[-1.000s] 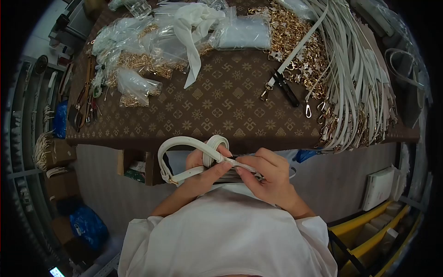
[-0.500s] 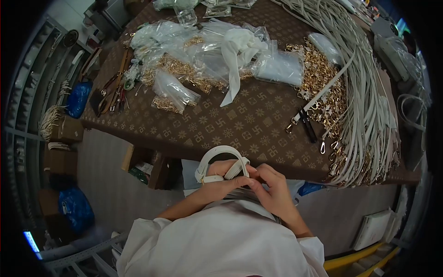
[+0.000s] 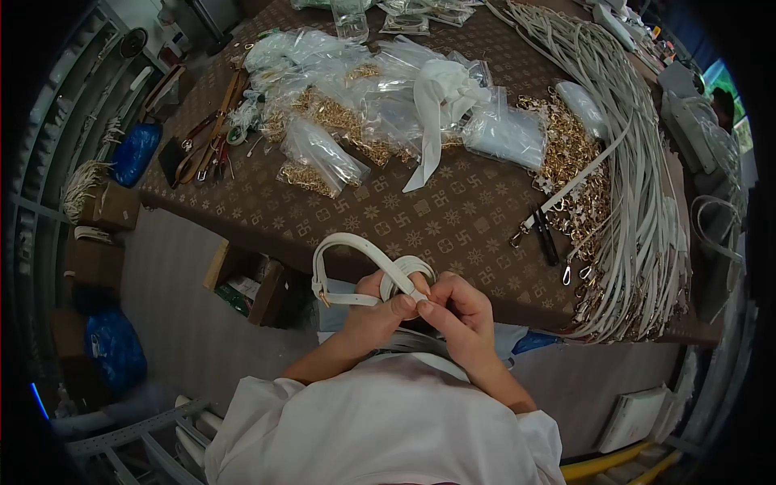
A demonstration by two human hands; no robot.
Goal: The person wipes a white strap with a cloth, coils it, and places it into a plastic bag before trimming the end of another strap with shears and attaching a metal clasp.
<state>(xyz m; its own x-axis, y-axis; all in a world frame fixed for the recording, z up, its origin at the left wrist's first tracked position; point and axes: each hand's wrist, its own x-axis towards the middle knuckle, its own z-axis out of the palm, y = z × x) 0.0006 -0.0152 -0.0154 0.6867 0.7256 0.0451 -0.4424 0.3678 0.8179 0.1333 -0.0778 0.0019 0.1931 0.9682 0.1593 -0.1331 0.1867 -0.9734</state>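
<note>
While the left hand (image 3: 373,311) has fingers curled round the coiled white strap (image 3: 376,256), thumb pressed on it, right hand (image 3: 462,315) pinches a flat section, thumb and fingertips drawn together. Strap is held off the brown tablecloth (image 3: 347,217), by its near edge, gold buckle (image 3: 325,299) at loop's left. Pale marking on blue bag (image 3: 120,360), floor left: too blurred to read.

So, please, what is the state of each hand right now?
Left hand: closed, holding the strap.
Right hand: closed, fingertips pinching the strap too.
</note>
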